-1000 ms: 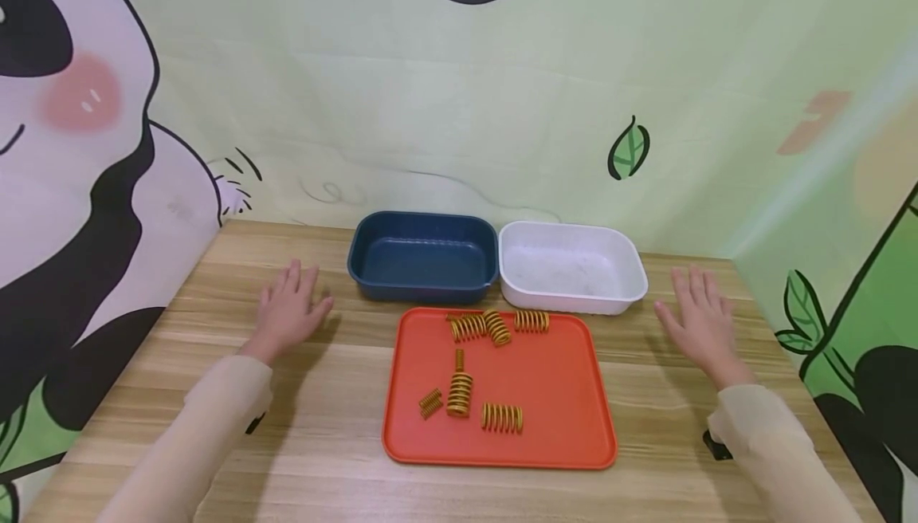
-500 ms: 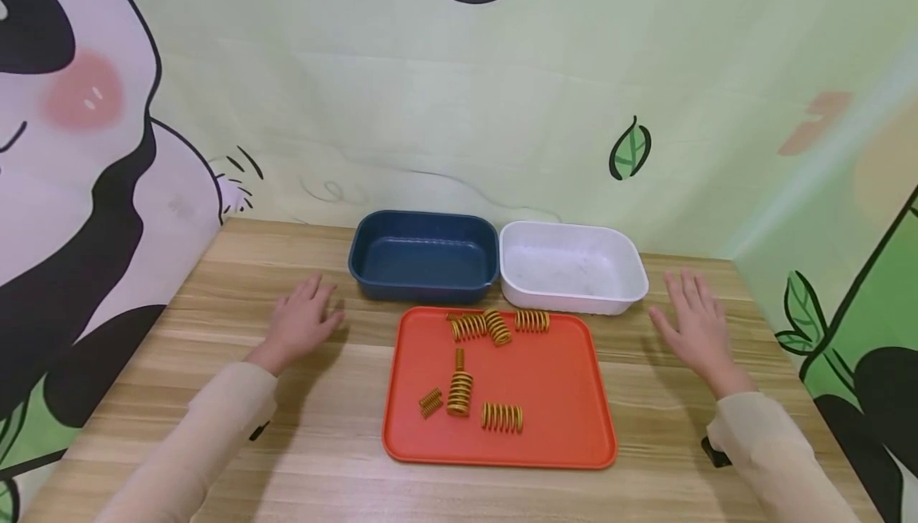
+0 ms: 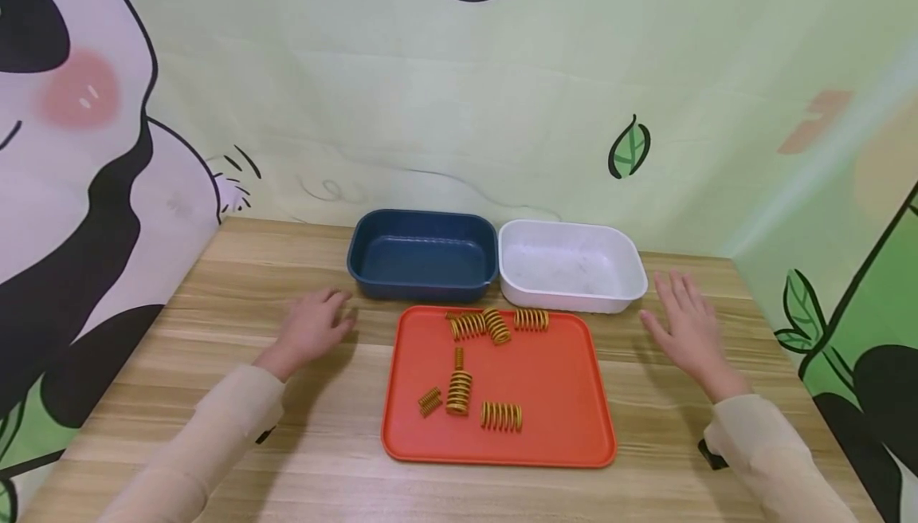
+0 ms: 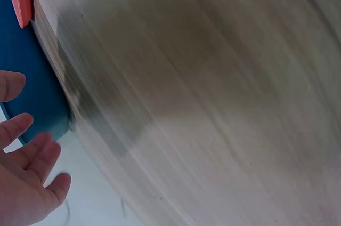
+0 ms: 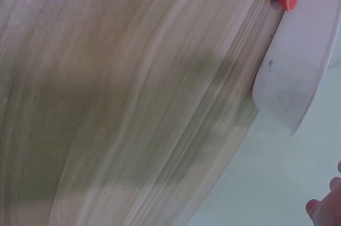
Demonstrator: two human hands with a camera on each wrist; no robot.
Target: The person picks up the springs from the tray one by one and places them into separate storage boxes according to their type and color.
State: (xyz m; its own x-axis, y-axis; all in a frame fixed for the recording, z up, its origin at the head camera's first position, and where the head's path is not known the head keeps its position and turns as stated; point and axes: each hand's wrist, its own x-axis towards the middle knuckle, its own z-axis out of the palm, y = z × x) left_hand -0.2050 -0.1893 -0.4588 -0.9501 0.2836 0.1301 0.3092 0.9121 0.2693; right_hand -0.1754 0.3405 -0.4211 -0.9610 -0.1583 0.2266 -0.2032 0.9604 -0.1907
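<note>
My left hand (image 3: 312,327) hovers over the table left of the red tray, fingers relaxed and slightly bent, holding nothing. In the left wrist view its fingers (image 4: 40,156) overlap the blue bin. My right hand (image 3: 690,333) is held with fingers spread, right of the tray and near the white bin's corner, also holding nothing. Several gold coil springs lie on the red tray (image 3: 559,395): a thick spring (image 3: 501,417) at the front, a thick spring (image 3: 459,394) with a thin spring (image 3: 459,359) in line behind it, a small spring (image 3: 429,402) at left, and a group (image 3: 469,326) along the back edge.
Behind the tray a dark blue bin (image 3: 423,292) and a white bin (image 3: 574,300) stand side by side, both without contents. The wooden table (image 3: 323,467) runs back to a printed cloth wall (image 3: 402,108) with leaves and a panda.
My left hand has moved right, toward the tray, and its fingers have bent a little more. My right hand has shifted slightly left. The springs and bins stay put.
</note>
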